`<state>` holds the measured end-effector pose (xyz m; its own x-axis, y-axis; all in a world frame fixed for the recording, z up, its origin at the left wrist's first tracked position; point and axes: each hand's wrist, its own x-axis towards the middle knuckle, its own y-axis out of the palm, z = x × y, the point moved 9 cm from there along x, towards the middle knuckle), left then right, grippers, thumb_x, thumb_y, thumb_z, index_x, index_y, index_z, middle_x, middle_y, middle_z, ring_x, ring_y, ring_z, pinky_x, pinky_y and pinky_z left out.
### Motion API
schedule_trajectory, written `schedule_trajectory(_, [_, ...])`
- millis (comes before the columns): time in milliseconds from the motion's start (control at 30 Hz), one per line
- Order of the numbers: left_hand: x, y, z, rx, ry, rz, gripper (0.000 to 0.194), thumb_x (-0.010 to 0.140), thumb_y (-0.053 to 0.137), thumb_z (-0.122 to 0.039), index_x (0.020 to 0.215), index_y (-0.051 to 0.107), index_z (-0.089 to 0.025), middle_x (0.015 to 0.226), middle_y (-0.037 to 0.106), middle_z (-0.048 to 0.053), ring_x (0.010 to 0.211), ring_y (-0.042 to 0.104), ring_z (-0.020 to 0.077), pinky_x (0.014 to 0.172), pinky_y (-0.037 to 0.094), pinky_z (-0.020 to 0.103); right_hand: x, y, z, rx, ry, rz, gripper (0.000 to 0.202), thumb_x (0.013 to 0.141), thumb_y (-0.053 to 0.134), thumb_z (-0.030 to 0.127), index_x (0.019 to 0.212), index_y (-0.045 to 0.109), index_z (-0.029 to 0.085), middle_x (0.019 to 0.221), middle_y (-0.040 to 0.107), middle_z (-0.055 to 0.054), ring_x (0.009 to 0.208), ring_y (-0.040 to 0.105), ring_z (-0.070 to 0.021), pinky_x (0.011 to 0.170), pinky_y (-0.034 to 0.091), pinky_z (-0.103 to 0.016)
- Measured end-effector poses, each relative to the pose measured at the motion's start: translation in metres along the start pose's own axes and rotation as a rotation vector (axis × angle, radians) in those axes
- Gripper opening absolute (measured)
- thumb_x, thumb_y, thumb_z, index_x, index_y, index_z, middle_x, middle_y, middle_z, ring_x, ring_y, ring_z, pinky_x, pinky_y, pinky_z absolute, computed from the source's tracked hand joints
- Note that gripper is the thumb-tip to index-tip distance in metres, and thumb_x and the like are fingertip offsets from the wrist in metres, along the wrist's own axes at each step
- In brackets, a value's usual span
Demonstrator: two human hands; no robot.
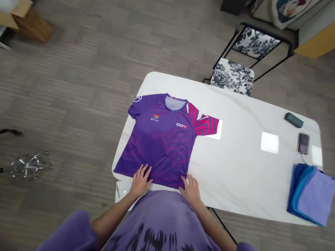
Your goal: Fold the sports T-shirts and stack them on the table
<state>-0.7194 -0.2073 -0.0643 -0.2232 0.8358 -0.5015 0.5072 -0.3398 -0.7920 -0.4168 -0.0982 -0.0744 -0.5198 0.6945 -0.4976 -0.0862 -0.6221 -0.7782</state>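
Observation:
A purple T-shirt with a pink striped sleeve lies spread flat, front up, on the white table. Its collar points away from me and its hem runs along the near edge. My left hand rests on the hem near its middle, fingers spread. At the hem's right corner lies my right hand, its fingers apart and the fingertips touching the cloth. Neither hand grips the fabric.
Folded blue and lilac cloths are stacked at the table's right end. Beyond them lie a dark green case and a small blurred dark object. A patterned chair stands at the far edge.

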Motion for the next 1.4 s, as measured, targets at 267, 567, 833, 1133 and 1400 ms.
schedule_trajectory(267, [-0.016, 0.002, -0.001, 0.011, 0.025, 0.007, 0.065, 0.111, 0.040, -0.047, 0.175, 0.047, -0.036, 0.184, 0.038, 0.011, 0.175, 0.027, 0.0352, 0.138, 0.038, 0.055, 0.154, -0.144, -0.034, -0.002, 0.088, -0.193, 0.068, 0.110, 0.049, 0.042, 0.174, 0.043, 0.020, 0.184, 0.037, -0.019, 0.163, 0.042, -0.0378, 0.129, 0.044, -0.058])
schedule_trajectory(567, [-0.047, 0.034, 0.001, 0.087, 0.054, 0.245, 0.063, 0.106, 0.043, -0.038, 0.167, 0.052, -0.054, 0.178, 0.049, 0.001, 0.171, 0.034, 0.0345, 0.136, 0.042, 0.058, 0.266, -0.224, -0.114, -0.023, 0.464, -0.004, 0.100, 0.105, 0.056, 0.078, 0.183, 0.026, 0.024, 0.190, 0.010, -0.022, 0.171, 0.025, -0.0403, 0.135, 0.030, -0.055])
schedule_trajectory(833, [-0.030, 0.049, -0.046, 0.023, 0.147, 0.321, 0.066, 0.103, 0.051, -0.042, 0.168, 0.051, -0.052, 0.181, 0.045, 0.003, 0.171, 0.034, 0.0376, 0.137, 0.036, 0.065, 0.263, -0.242, -0.175, -0.022, 0.547, 0.009, 0.122, 0.095, 0.060, 0.088, 0.185, 0.009, 0.024, 0.191, -0.002, -0.024, 0.174, 0.013, -0.0431, 0.133, 0.029, -0.062])
schedule_trajectory(1133, [-0.034, 0.062, -0.065, 0.081, 0.112, 0.241, 0.067, 0.102, 0.053, -0.042, 0.169, 0.052, -0.047, 0.180, 0.047, 0.009, 0.166, 0.044, 0.0411, 0.132, 0.040, 0.067, 0.120, -0.108, -0.088, -0.099, 0.085, -0.156, 0.124, 0.088, 0.079, 0.074, 0.183, 0.019, 0.020, 0.191, 0.010, -0.023, 0.175, 0.017, -0.0460, 0.139, 0.019, -0.062])
schedule_trajectory(1400, [-0.050, 0.116, -0.061, 0.094, -0.015, 0.057, 0.071, 0.102, 0.047, -0.050, 0.173, 0.050, -0.043, 0.184, 0.039, 0.009, 0.174, 0.028, 0.0344, 0.138, 0.026, 0.061, 0.013, -0.009, -0.129, -0.034, 0.066, -0.112, 0.130, 0.079, 0.092, 0.059, 0.183, 0.025, 0.022, 0.191, 0.007, -0.022, 0.176, 0.016, -0.0439, 0.142, 0.010, -0.057])
